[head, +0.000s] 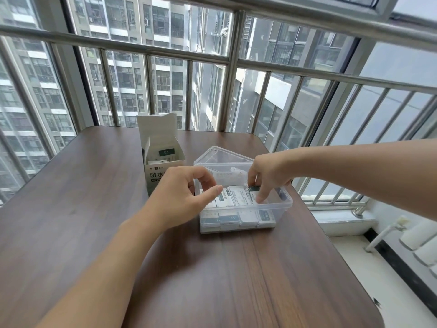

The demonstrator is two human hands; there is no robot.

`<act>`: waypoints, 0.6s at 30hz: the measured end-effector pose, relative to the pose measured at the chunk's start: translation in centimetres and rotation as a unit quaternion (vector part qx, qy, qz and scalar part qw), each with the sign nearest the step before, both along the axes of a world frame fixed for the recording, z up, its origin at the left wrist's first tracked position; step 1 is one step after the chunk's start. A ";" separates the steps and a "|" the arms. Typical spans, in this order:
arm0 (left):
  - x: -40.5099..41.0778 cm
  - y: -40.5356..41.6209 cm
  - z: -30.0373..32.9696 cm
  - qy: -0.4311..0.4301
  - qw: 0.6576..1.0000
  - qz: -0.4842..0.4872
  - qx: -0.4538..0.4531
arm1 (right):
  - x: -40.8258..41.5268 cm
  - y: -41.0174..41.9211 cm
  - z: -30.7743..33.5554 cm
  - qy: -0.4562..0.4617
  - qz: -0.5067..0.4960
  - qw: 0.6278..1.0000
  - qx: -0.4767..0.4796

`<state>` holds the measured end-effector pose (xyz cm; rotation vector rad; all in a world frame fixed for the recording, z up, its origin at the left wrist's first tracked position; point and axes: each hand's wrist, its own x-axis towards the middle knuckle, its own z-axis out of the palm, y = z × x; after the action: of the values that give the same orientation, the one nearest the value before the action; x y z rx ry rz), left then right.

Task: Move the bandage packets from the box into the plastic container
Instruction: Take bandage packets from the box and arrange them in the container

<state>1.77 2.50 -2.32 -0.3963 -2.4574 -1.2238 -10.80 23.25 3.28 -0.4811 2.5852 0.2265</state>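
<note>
Both my hands at the plastic container (281, 204).
Right hand (267, 171) pinches a bandage packet (254, 189) inside; left hand (186, 195) hovers, fingers loosely curled, holding nothing.

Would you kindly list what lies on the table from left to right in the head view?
Open bandage box → left hand → plastic container with bandage packets inside → right hand, reaching into the container.
</note>
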 end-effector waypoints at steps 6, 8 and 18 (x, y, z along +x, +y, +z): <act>0.1 0.2 0.0 -0.005 1.000 -0.002 0.005 | 0.6 -0.1 0.1 0.009 0.005 1.000 -0.006; 0.1 0.3 0.0 -0.005 1.000 -0.001 0.007 | 1.1 -0.5 0.5 0.023 0.025 0.999 0.020; 0.1 0.6 -0.5 0.007 1.000 -0.009 0.021 | 3.4 -3.1 0.3 0.092 0.108 0.976 0.162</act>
<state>1.85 3.08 -2.79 -0.4163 -2.4173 -1.2724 -7.42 20.18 3.57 -0.6426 2.5984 0.7882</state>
